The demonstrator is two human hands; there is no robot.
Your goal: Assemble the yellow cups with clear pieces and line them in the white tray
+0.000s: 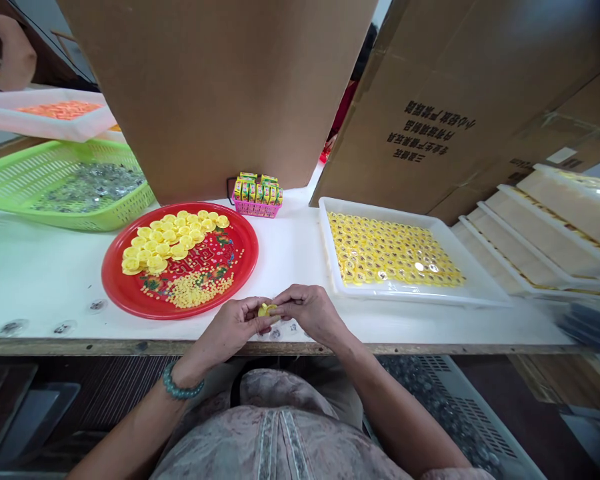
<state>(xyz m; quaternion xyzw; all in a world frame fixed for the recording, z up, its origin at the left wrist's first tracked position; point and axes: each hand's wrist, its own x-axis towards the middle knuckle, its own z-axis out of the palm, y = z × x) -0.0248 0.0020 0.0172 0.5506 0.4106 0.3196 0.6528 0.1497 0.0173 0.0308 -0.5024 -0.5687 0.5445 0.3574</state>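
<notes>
My left hand (233,327) and my right hand (310,311) meet at the table's front edge, both pinching one small yellow plastic piece (267,309) between the fingertips. Just left of the hands lies a round red plate (240,267) holding several yellow caps (167,239) and a heap of tiny yellow beads (199,288). To the right stands a white tray (480,290) filled with rows of finished yellow pieces (390,252).
A small pink basket (257,208) of little boxes sits behind the plate, against a large cardboard sheet (220,87). A green basket (10,193) with clear parts stands at left, a white tray (10,123) behind it. Stacked trays (555,220) lie at right. Clear small parts (63,327) dot the table edge.
</notes>
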